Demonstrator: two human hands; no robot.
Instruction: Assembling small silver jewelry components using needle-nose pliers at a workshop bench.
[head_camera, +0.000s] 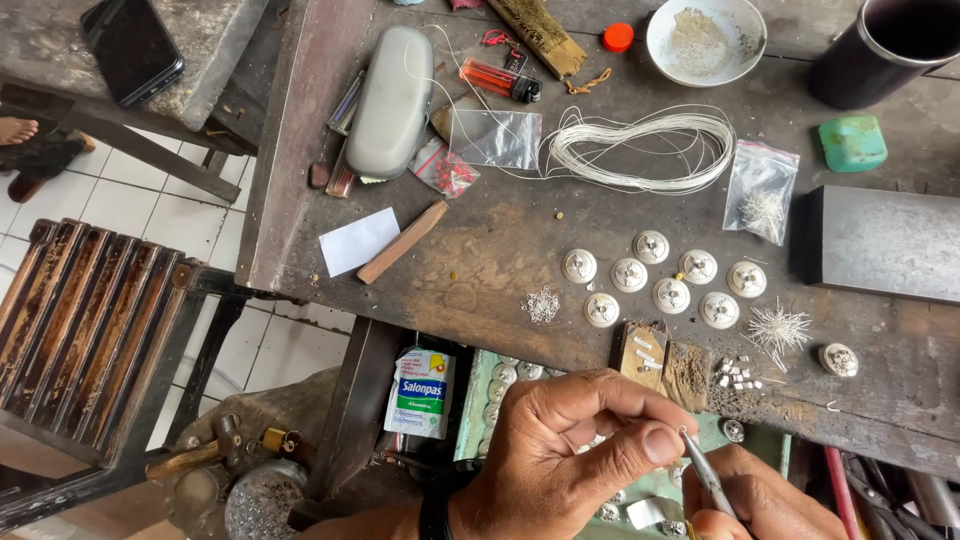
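My left hand (570, 450) is low in the middle of the head view, thumb and forefinger pinched on a tiny silver piece too small to make out. My right hand (775, 500) is beside it at the bottom right, gripping thin metal tweezers (708, 475) whose tip meets the left fingertips. Just beyond the hands, several round domed silver pieces (650, 282) lie in two rows on the worn wooden bench (480, 260). A small wooden peg block (642, 352) and a pile of tiny silver tubes (735, 373) sit at the bench's near edge.
On the bench lie a coil of white wire (640, 150), a white bowl of powder (705, 40), a dark cup (885, 50), a steel block (885, 240), a grey case (392, 100) and a lighter (500, 80). A green drawer (490, 395) holds more silver pieces. A wooden chair (90, 320) stands left.
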